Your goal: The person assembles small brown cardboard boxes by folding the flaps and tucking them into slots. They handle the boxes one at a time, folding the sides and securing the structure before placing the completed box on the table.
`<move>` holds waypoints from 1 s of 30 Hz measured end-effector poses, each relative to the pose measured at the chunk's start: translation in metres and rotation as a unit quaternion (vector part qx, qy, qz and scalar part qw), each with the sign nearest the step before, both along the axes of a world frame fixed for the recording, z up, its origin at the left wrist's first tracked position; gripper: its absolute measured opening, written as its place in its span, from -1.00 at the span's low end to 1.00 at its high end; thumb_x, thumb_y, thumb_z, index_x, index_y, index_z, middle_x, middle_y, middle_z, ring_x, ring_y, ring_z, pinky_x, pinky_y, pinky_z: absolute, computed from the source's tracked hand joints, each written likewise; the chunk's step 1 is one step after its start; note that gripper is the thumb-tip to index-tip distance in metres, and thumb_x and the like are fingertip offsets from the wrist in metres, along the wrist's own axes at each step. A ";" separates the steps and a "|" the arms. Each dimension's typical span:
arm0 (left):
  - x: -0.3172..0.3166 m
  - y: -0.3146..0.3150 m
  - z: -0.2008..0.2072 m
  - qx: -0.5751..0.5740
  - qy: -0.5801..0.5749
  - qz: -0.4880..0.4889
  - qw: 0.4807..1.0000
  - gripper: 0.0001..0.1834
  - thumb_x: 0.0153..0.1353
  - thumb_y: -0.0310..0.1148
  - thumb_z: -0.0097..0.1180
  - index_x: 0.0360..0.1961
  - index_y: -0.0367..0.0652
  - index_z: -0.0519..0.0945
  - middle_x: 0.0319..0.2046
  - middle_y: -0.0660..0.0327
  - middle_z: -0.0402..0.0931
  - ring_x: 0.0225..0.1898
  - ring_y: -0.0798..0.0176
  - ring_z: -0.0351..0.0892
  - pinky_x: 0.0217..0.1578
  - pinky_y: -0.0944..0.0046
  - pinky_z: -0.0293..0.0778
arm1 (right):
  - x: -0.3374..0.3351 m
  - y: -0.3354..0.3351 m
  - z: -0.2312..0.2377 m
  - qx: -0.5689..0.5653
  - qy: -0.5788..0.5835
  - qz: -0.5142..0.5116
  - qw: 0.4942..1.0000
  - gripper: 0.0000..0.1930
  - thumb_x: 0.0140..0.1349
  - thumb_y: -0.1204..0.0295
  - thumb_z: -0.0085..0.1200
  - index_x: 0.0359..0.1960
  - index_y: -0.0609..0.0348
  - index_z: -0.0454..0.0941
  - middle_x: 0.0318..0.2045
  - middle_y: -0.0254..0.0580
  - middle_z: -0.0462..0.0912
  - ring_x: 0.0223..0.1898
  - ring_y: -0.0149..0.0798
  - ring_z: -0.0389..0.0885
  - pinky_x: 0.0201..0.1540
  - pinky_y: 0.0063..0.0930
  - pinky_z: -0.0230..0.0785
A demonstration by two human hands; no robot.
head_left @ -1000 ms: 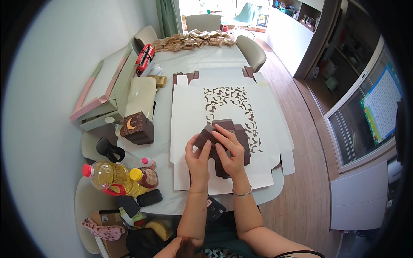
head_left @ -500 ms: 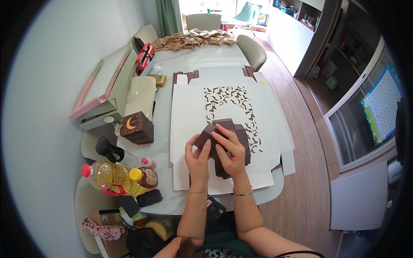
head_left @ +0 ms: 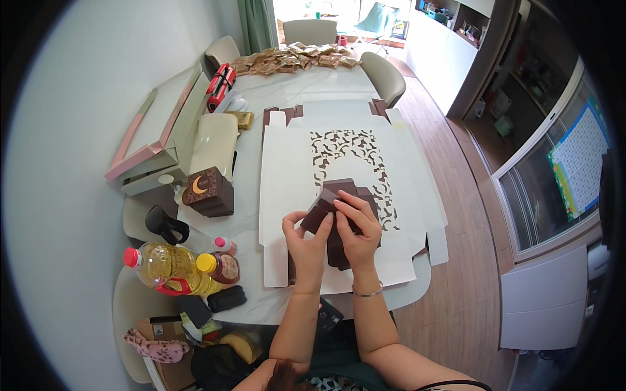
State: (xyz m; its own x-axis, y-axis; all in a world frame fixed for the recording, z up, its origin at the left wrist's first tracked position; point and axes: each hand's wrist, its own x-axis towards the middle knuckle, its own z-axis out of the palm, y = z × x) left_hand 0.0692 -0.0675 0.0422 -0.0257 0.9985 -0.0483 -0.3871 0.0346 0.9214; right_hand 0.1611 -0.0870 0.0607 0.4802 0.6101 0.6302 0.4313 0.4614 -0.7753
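A dark brown cardboard box [head_left: 340,251], partly folded with flaps sticking out, is between my hands above a large white die-cut cardboard sheet [head_left: 280,189]. My left hand [head_left: 305,244] grips the box's left flap between thumb and fingers. On its right side, my right hand [head_left: 357,228] holds the box with thumb and bent fingers pressed on the folded panels. Parts of the box are hidden under my fingers. To the left, a finished dark brown box [head_left: 212,193] with a gold crescent stands on the marble-look table [head_left: 251,260].
On the left stand an oil bottle [head_left: 171,262], a yellow-capped jar [head_left: 223,267], a black-topped bottle [head_left: 166,227] and a pink-and-green box [head_left: 147,159]. Many small wrapped packets [head_left: 287,60] lie at the far end. Chairs [head_left: 383,77] surround the table.
My left fingers have shifted slightly right and bent the left flap of the brown box more upright. My right hand has moved slightly right along its panels.
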 end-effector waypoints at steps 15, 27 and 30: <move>-0.008 -0.003 0.019 -0.043 -0.059 -0.014 0.997 -0.53 0.25 -0.25 0.14 0.11 -0.10 0.28 0.05 0.20 0.30 -0.07 0.29 0.49 -0.29 0.28 0.58 | 0.005 0.003 0.001 0.000 -0.149 0.049 0.988 -0.65 0.01 0.63 0.21 -0.11 0.11 0.69 0.06 -0.05 0.57 0.05 -0.05 0.55 0.07 -0.30 0.43; -0.025 0.012 0.010 -0.141 -0.018 -0.044 0.989 -0.40 0.25 0.22 -0.06 0.05 -0.04 0.45 -0.08 0.21 0.50 -0.06 0.21 0.50 -0.34 0.20 0.59 | 0.002 -0.004 0.001 -0.088 -0.124 0.196 0.969 -0.53 -0.04 0.63 0.26 -0.01 0.01 0.65 0.18 0.00 0.46 0.10 -0.04 0.55 0.06 -0.30 0.49; -0.030 0.016 0.008 -0.153 -0.018 -0.058 0.986 -0.40 0.22 0.20 -0.01 0.04 -0.06 0.47 -0.09 0.19 0.51 -0.05 0.20 0.50 -0.34 0.17 0.61 | 0.003 -0.005 0.001 -0.096 -0.093 0.208 0.969 -0.54 -0.08 0.63 0.28 -0.05 0.07 0.67 0.16 0.00 0.50 0.15 -0.05 0.51 0.16 -0.29 0.38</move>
